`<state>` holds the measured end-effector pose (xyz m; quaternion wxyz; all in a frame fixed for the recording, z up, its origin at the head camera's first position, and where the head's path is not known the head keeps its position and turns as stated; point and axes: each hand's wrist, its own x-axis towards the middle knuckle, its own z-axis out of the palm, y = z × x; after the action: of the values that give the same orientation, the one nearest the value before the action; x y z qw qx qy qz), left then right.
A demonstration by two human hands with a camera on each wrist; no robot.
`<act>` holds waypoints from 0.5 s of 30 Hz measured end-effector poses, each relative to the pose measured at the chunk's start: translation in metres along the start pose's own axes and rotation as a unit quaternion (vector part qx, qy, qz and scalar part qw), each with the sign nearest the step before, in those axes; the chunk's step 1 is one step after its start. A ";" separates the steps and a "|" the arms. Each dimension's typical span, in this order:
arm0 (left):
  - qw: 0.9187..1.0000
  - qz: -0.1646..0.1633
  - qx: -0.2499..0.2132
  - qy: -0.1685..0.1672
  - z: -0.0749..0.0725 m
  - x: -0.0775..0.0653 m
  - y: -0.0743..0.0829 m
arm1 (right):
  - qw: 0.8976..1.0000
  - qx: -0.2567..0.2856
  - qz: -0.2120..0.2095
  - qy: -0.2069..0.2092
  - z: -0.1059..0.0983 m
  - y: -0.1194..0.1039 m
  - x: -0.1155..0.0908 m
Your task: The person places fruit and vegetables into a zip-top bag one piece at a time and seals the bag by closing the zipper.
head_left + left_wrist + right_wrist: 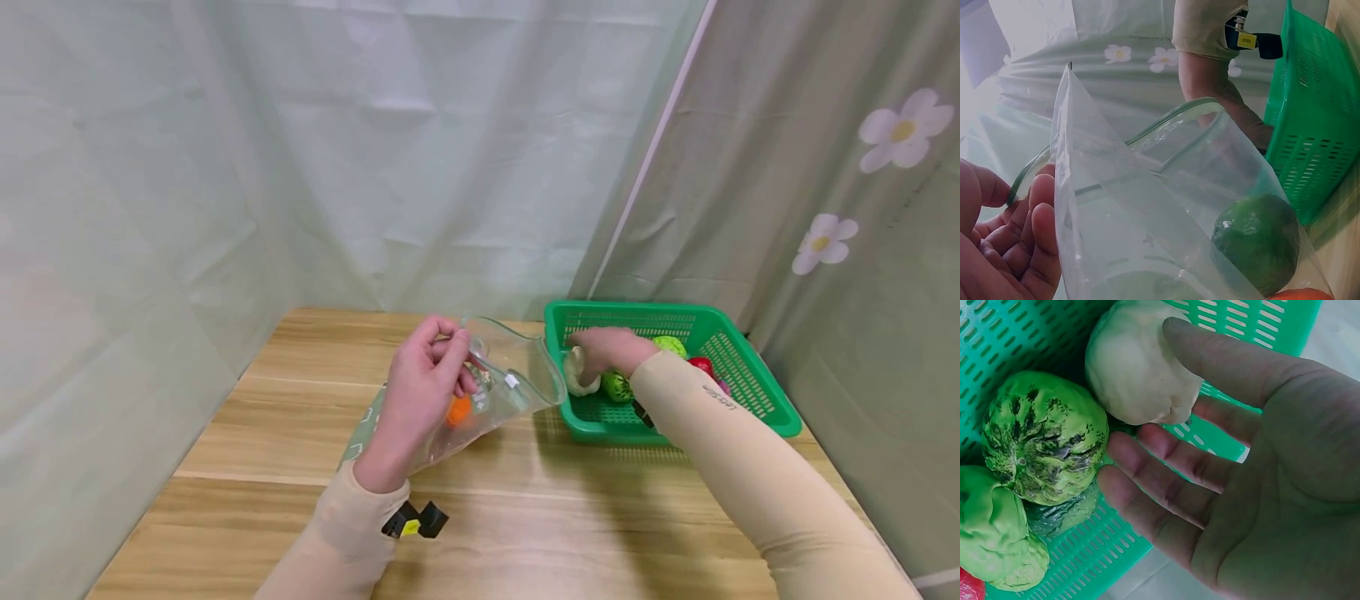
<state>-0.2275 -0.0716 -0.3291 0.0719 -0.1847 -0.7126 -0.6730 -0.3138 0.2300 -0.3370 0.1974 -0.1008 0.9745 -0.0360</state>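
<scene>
My left hand (422, 379) pinches the rim of a clear zip bag (534, 358) between thumb and fingers, its mouth spread toward the basket. Through the plastic show a dark green round fruit (1257, 244) and an orange piece (459, 410). My right hand (611, 346) reaches inside the green basket (585, 430). There its thumb lies over a cream-white, bulb-like piece (1138, 362), with the fingers curled around its underside and far edge. Beside it sits a green watermelon-patterned ball (1044, 440), close to the fingertips.
Elsewhere in the basket are a light green leafy piece (988, 519), a dark green piece (1063, 512) and a red piece (701, 365). A wooden table (247, 450) carries bag and basket. Pale curtains (450, 167) hang behind and at both sides.
</scene>
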 end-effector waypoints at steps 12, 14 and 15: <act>1.000 -0.006 -0.004 0.003 -0.002 0.001 0.001 | 1.000 -0.017 -0.009 0.008 0.004 -0.001 0.000; 1.000 -0.006 -0.003 0.003 -0.003 0.001 0.001 | 1.000 -0.021 -0.008 0.012 0.004 -0.001 -0.001; 1.000 -0.006 -0.002 0.003 -0.003 0.001 0.001 | 1.000 -0.020 -0.008 0.012 0.004 -0.002 -0.001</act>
<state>-0.2287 -0.0743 -0.3276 0.0698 -0.1789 -0.7118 -0.6756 -0.3108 0.2287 -0.3399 0.1830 -0.1121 0.9765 -0.0188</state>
